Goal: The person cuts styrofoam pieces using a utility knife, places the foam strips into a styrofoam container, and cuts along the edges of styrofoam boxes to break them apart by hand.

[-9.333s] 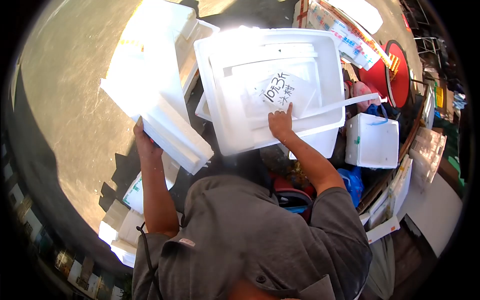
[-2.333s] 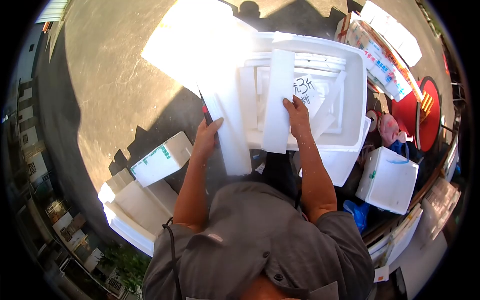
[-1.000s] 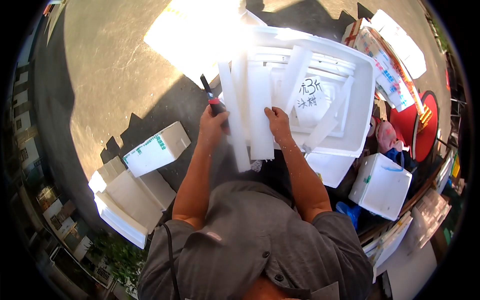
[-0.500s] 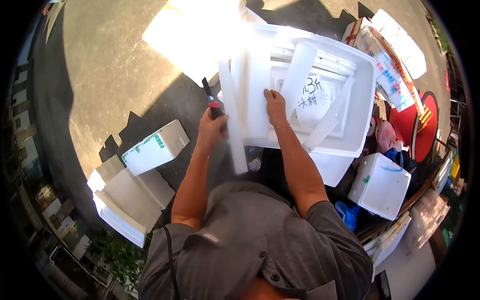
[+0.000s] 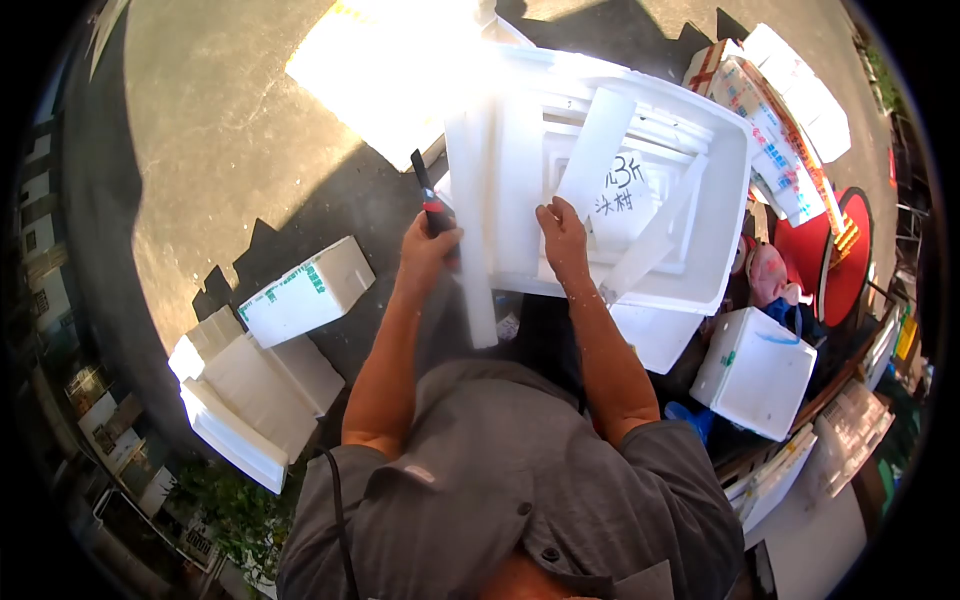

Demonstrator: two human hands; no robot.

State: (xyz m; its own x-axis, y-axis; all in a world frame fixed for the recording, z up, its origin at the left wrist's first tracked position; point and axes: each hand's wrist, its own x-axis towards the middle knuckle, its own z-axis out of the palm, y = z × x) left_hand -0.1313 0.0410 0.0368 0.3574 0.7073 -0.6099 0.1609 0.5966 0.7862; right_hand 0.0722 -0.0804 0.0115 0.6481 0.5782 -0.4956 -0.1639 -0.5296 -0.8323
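Observation:
My left hand is closed round a utility knife with a red and black handle, its dark blade pointing up and away from me. Just right of it stands a long narrow white foam strip, reaching past the near edge of the foam box. A wider foam strip lies alongside. My right hand is over the box by that strip's right edge, fingers curled in; whether they pinch anything is unclear. Two more foam pieces, a slanted strip and a thin strip, lie across the box.
A sunlit foam box stands at the upper left, washed out by glare. More foam boxes are at the left and a white box at the right. Beyond are taped boxes and a red round object.
My right hand has shifted right and slightly toward me, away from the wider strip's edge. My left hand, with the knife, has moved only slightly.

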